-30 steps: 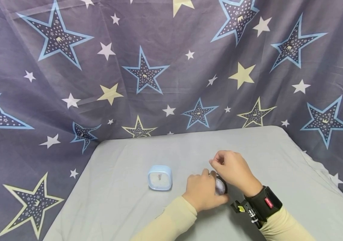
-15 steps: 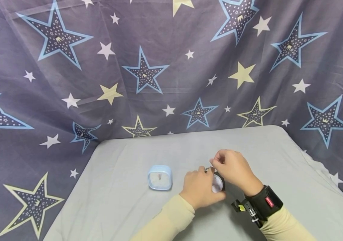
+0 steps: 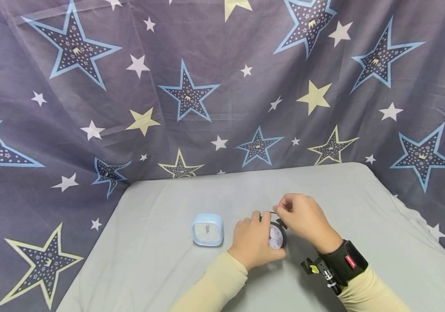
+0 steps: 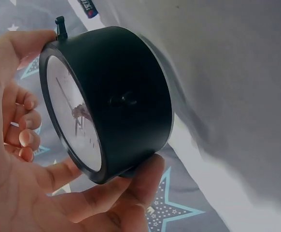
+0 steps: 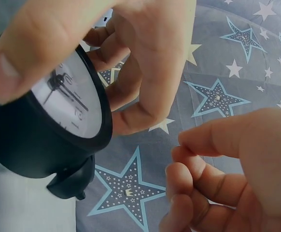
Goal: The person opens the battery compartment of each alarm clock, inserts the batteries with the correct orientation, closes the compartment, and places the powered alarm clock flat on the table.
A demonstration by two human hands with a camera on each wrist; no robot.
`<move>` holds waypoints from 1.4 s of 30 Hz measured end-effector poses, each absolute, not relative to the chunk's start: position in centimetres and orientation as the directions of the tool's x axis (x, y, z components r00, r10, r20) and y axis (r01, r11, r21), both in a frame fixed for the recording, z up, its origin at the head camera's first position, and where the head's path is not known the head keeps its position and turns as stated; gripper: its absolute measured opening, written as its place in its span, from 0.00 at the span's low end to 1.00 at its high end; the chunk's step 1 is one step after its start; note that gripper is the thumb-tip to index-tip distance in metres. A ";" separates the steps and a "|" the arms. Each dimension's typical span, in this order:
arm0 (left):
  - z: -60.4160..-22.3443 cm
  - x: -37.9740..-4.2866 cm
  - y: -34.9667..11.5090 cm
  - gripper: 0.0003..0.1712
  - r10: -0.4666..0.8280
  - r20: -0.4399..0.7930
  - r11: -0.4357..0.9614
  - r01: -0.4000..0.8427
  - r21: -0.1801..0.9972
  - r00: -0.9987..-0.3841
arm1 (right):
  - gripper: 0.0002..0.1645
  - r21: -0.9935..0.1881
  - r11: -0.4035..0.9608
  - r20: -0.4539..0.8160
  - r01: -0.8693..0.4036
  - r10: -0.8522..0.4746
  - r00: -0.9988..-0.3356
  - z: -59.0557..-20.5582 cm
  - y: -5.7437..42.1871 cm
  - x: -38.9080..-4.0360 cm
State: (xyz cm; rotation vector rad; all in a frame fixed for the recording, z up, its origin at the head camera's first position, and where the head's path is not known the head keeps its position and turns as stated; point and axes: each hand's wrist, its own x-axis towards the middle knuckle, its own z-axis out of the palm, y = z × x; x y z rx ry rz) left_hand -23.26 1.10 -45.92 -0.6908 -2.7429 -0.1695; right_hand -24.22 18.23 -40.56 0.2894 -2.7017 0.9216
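Note:
A round black alarm clock (image 3: pixel 276 236) with a white dial is in my left hand (image 3: pixel 251 238). In the left wrist view, the thumb and fingers grip the black casing (image 4: pixel 126 96) at opposite sides, and a small foot sticks out beside one fingertip. My right hand (image 3: pixel 302 221) is just right of the clock's top, its fingers curled. The right wrist view has its thumb and index fingertips (image 5: pixel 184 140) together, apart from the clock; nothing shows between them. A dark bell (image 5: pixel 73 181) juts from the clock there.
A light blue square clock (image 3: pixel 207 230) stands on the grey-covered table (image 3: pixel 160 260), left of my hands. Behind the table hangs a purple-grey star curtain (image 3: pixel 222 86). A black wrist strap (image 3: pixel 343 263) with a mount is on my right wrist.
My left hand has shifted left and slightly up with the black alarm clock, so more of its dial and bell shows. My right hand has stayed almost where it was.

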 end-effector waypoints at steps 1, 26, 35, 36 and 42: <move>-45.9 -23.3 1.1 0.50 0.440 0.323 0.877 0.479 0.046 -0.838 | 0.10 -0.567 0.778 0.317 -0.272 -0.099 -0.943 -40.5 18.2 -24.2; -46.5 -23.4 0.3 0.71 0.439 0.412 0.858 0.508 0.071 -0.799 | 0.09 -0.554 0.789 0.328 -0.265 -0.086 -0.941 -40.1 18.8 -24.1; -46.6 -22.8 0.0 0.73 0.433 0.432 0.841 0.527 0.120 -0.791 | 0.10 -0.560 0.789 0.315 -0.253 -0.079 -0.946 -40.0 18.9 -24.1; -46.7 -22.7 0.0 0.72 0.435 0.442 0.836 0.534 0.125 -0.784 | 0.10 -0.559 0.790 0.314 -0.252 -0.079 -0.946 -40.0 18.9 -24.0; -47.3 -22.1 0.1 0.63 0.432 0.547 0.796 0.588 0.141 -0.716 | 0.11 -0.561 0.787 0.313 -0.256 -0.084 -0.946 -39.9 19.0 -24.0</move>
